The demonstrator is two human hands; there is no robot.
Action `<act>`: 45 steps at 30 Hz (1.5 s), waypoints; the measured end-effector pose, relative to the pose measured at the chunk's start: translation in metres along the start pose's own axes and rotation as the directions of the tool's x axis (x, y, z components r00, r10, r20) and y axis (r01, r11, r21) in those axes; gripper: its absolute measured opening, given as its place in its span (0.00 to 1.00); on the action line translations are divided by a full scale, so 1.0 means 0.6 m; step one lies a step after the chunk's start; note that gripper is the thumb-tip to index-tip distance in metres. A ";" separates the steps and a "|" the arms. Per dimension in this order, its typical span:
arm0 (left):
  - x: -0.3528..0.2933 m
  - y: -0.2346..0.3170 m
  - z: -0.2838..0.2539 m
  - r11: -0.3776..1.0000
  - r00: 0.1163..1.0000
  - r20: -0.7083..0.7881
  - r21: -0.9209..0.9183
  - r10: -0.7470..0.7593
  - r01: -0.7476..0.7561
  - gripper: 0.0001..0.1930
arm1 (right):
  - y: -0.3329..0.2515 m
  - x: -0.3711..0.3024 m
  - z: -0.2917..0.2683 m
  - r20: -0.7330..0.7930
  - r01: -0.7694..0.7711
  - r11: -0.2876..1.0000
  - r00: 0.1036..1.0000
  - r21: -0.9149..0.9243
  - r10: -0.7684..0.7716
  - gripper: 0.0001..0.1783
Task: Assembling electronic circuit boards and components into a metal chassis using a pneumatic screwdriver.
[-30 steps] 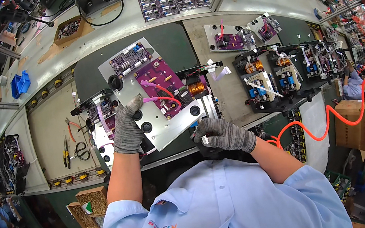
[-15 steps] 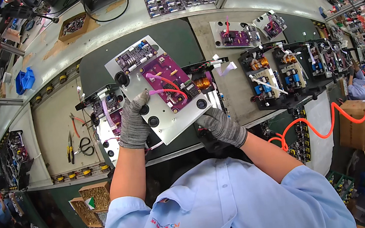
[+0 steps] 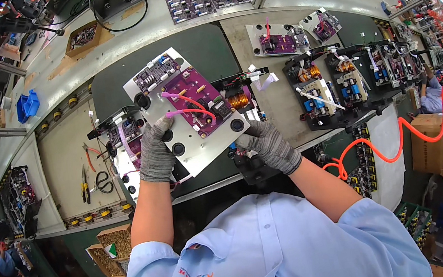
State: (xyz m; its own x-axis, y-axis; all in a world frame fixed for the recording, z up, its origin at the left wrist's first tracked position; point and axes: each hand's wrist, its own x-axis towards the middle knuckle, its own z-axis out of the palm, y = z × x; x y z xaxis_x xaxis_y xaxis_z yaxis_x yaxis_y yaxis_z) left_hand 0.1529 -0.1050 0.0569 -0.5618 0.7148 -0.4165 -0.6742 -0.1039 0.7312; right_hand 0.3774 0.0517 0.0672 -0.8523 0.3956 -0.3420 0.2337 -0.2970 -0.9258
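Silver plate (image 3: 200, 148) slants between left grip (image 3: 156, 152) and right grip (image 3: 271, 145).

- Your grey-gloved left hand (image 3: 157, 153) and grey-gloved right hand (image 3: 270, 145): two.
- You have one rectangular silver metal plate (image 3: 201, 154).
- On it, one larger purple circuit board (image 3: 183, 104) plus one smaller dark circuit board (image 3: 157, 74): two.
- Thin red-and-pink wires (image 3: 190, 110): two.
- To your left, orange-handled pliers (image 3: 88, 159) plus yellow-handled pliers (image 3: 85, 187): two.

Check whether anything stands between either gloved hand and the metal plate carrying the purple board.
Nothing visible does: the left hand grips the metal plate at its left edge, the right hand at its near right corner. The plate's underside is hidden.
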 end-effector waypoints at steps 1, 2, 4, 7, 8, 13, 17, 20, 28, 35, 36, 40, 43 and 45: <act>0.003 -0.003 -0.004 1.000 1.000 -0.001 0.002 0.000 0.000 0.25 | -0.003 -0.004 -0.003 0.008 -0.007 1.000 1.000 0.002 0.007 0.21; 0.008 -0.009 -0.010 1.000 1.000 -0.018 0.009 -0.007 0.007 0.24 | -0.005 -0.006 -0.007 0.017 -0.014 1.000 1.000 0.003 0.014 0.21; 0.012 -0.013 -0.019 1.000 0.999 -0.036 0.020 -0.016 0.016 0.24 | 0.007 -0.006 -0.014 0.038 0.000 0.997 0.999 0.077 -0.003 0.22; 0.019 -0.013 -0.028 0.994 0.999 -0.048 0.104 -0.013 0.018 0.22 | 0.010 -0.009 -0.027 0.115 -0.034 0.987 0.993 0.160 0.015 0.21; 0.023 -0.010 -0.034 0.986 1.000 0.004 0.167 -0.025 0.024 0.20 | 0.008 -0.009 -0.030 0.171 -0.080 0.982 0.984 0.170 0.050 0.22; 0.051 -0.015 -0.080 0.869 0.995 0.039 0.491 -0.094 0.063 0.26 | -0.006 0.002 -0.055 0.407 -0.191 0.979 0.902 0.077 0.144 0.22; 0.046 -0.041 -0.110 0.898 0.993 0.029 0.431 -0.113 0.089 0.20 | -0.034 0.010 -0.050 0.412 -0.301 0.952 0.863 -0.045 0.292 0.22; 0.045 -0.042 -0.115 0.803 0.985 -0.028 0.575 -0.172 0.157 0.23 | -0.021 0.021 -0.060 0.408 -0.233 0.967 0.877 -0.104 0.255 0.22; 0.036 -0.014 -0.058 0.978 0.995 -0.048 0.183 -0.093 0.100 0.21 | -0.017 0.027 -0.064 0.278 -0.111 0.992 0.952 -0.068 0.126 0.22; 0.025 0.012 -0.059 0.995 0.994 -0.092 0.077 0.063 -0.056 0.22 | 0.007 0.029 -0.074 0.156 -0.142 0.971 0.972 -0.193 0.173 0.23; 0.018 0.012 -0.041 0.996 0.990 -0.121 0.065 0.072 -0.065 0.22 | 0.010 0.031 -0.072 0.149 -0.107 0.960 0.978 -0.259 0.149 0.25; 0.013 0.014 -0.033 0.990 0.994 -0.084 0.131 0.067 -0.055 0.22 | 0.034 0.037 -0.059 0.135 0.054 0.930 0.991 -0.363 -0.005 0.25; 0.006 0.018 -0.021 0.981 0.994 -0.101 0.195 0.038 -0.018 0.21 | 0.027 0.041 -0.057 0.159 -0.092 0.929 0.975 -0.360 0.158 0.22; 0.012 0.011 -0.032 0.973 0.988 -0.126 0.220 0.092 -0.062 0.20 | 0.052 0.042 -0.057 0.169 -0.030 0.951 0.982 -0.308 0.086 0.23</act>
State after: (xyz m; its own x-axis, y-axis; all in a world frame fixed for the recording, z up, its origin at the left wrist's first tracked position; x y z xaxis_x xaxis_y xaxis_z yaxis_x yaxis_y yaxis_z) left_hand 0.1352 -0.1139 0.0482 -0.6770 0.6096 -0.4123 -0.5158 0.0066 0.8567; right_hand 0.3789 0.0821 0.0241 -0.8959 0.2157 -0.3885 0.3923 -0.0264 -0.9194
